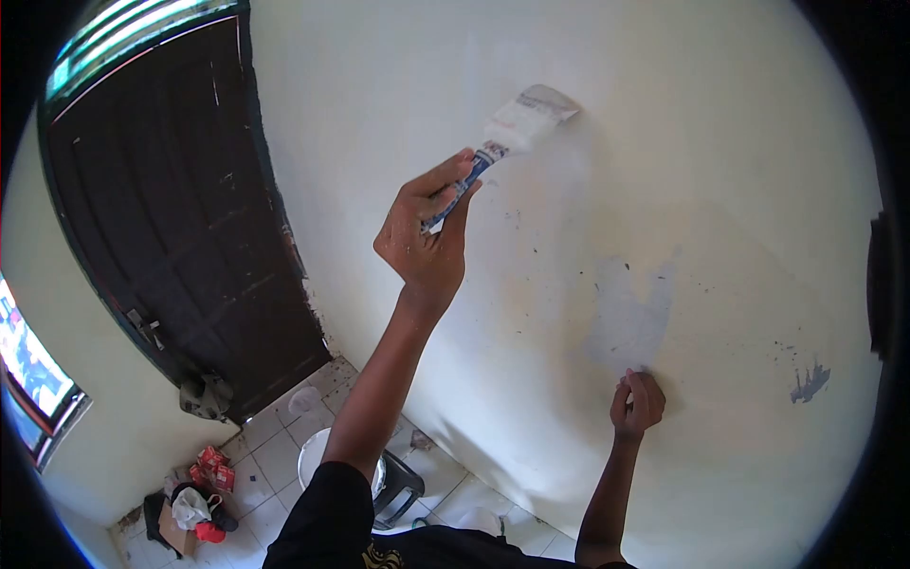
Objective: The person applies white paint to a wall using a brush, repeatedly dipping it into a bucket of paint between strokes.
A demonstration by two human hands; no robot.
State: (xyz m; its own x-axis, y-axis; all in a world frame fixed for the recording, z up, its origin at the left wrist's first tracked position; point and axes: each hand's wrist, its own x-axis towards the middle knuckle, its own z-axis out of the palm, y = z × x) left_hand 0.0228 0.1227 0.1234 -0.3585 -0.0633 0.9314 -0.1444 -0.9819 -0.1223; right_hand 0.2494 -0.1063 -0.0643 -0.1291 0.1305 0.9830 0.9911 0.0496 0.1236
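Note:
My left hand (424,223) is raised on the wall's upper part, its fingers closed round the blue handle of a putty knife (531,116). The blade is wide, smeared with white, and bent where its far edge meets the pale wall (739,152). Lower down on the right, my right hand (641,402) is closed in a loose fist close to the wall. Whether something small sits in its fingers I cannot make out. Just above that fist is a greyish patch (630,308) on the wall, with small dark chips around it.
A dark door (180,209) stands on the left. Below, on the tiled floor (275,460), are a white bucket (313,455) and a dark stool (403,488). Bags and red packets (212,469) lie in the corner. A darker grey mark (810,383) shows at right.

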